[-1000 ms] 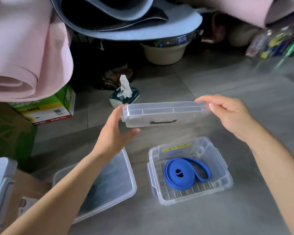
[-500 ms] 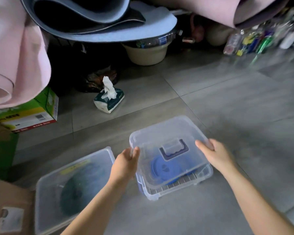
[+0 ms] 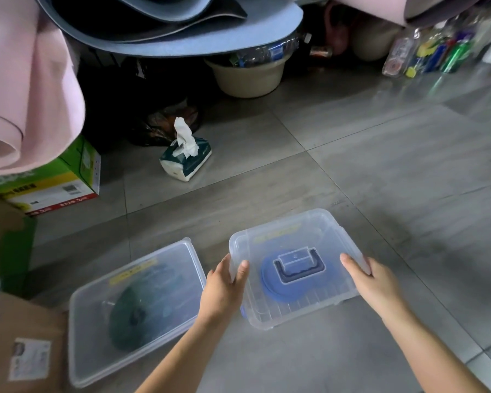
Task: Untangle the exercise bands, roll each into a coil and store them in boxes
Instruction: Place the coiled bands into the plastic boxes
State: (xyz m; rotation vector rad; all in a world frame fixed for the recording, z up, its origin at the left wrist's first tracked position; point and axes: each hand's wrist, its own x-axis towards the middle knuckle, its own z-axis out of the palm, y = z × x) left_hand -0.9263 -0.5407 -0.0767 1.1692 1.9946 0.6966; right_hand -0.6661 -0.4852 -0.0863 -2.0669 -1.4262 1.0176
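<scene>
A coiled blue band (image 3: 270, 282) lies inside a clear plastic box (image 3: 295, 310) on the floor. A clear lid (image 3: 295, 236) with a dark handle sits on top of this box. My left hand (image 3: 224, 287) pinches the lid's left edge, thumb on top. My right hand (image 3: 372, 282) holds the right edge the same way. To the left stands a second clear box (image 3: 97, 350) with its lid on, and a coiled dark green band (image 3: 133, 316) shows through it.
A tissue pack (image 3: 186, 160) lies on the grey tiles behind the boxes. A green carton (image 3: 54, 180) and a cardboard box (image 3: 26, 336) stand at the left. Rolled pink (image 3: 26, 80) and blue mats (image 3: 182, 32) overhang the back, with a basin (image 3: 247, 78) and bottles (image 3: 437, 52) behind.
My hands brought the lid down from mid-air onto the box with the blue band. It now sits flat on the box, with both hands still at its edges.
</scene>
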